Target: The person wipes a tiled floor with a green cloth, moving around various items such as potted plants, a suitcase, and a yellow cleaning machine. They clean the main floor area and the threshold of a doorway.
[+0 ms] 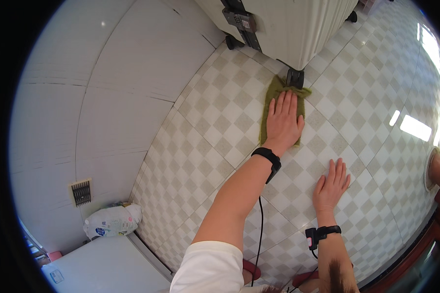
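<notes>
My left hand lies flat, palm down, on a green cloth and holds it against the tiled floor. At its far edge the cloth bunches up against a black caster wheel under the corner of a cream, ribbed wheeled case. Nearer to me and to the right, my right hand rests palm down on the bare floor tiles, fingers slightly apart, with nothing in it. Both wrists carry black strapped devices; black cables run back towards me.
A pale panelled wall with a vent grille borders the left. Below it are a plastic-wrapped pack and a white flat-topped unit. A terracotta plant pot stands at the right edge. Black cable trails between my arms.
</notes>
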A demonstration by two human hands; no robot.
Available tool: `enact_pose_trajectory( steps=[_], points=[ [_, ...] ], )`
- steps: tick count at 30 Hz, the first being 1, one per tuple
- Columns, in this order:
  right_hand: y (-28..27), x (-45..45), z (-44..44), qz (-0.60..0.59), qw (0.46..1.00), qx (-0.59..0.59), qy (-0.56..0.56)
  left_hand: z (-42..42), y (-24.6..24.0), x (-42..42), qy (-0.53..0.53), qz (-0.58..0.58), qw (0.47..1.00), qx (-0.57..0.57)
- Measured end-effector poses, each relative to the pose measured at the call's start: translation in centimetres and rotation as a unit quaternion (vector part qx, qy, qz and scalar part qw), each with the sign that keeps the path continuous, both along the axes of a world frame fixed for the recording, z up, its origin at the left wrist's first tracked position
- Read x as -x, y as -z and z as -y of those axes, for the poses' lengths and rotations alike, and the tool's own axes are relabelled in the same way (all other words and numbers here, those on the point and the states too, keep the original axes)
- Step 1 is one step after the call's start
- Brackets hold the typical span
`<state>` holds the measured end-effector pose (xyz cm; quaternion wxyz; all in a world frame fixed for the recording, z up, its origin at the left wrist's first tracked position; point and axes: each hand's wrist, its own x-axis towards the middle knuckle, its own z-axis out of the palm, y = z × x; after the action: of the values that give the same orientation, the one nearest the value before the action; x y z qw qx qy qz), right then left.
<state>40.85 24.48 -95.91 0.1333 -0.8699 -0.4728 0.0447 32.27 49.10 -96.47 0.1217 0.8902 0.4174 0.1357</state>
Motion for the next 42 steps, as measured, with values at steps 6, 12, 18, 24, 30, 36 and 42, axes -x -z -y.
enact_pose_trajectory(
  steps=[6,12,18,24,30,36,42],
  points=[
    [0.2,-0.7,0.5,0.009,1.0,-0.009,0.015,-4.1,0.7,7.1,-0.103,-0.046,0.993,0.013],
    [0.1,-0.2,0.0,0.014,1.0,-0.001,0.001,-12.4,0.4,7.6,-0.021,-0.071,0.997,-0.032],
    [0.0,-0.5,-0.2,0.019,1.0,-0.007,0.006,-17.6,1.3,9.0,-0.029,-0.063,0.997,-0.023],
    [-0.2,-0.7,-0.2,0.017,1.0,-0.009,0.008,-18.7,1.9,17.2,-0.142,-0.093,0.985,-0.026],
    [0.1,-0.9,0.0,0.013,1.0,-0.007,0.004,-12.3,2.3,27.3,-0.282,-0.126,0.951,-0.002],
    [0.1,-0.7,0.0,0.019,1.0,-0.016,-0.002,3.8,3.9,47.7,-0.545,-0.169,0.821,0.004],
    [0.6,0.3,-0.5,0.028,0.999,-0.014,-0.016,9.0,3.6,50.0,-0.675,-0.401,0.599,0.155]
  ],
)
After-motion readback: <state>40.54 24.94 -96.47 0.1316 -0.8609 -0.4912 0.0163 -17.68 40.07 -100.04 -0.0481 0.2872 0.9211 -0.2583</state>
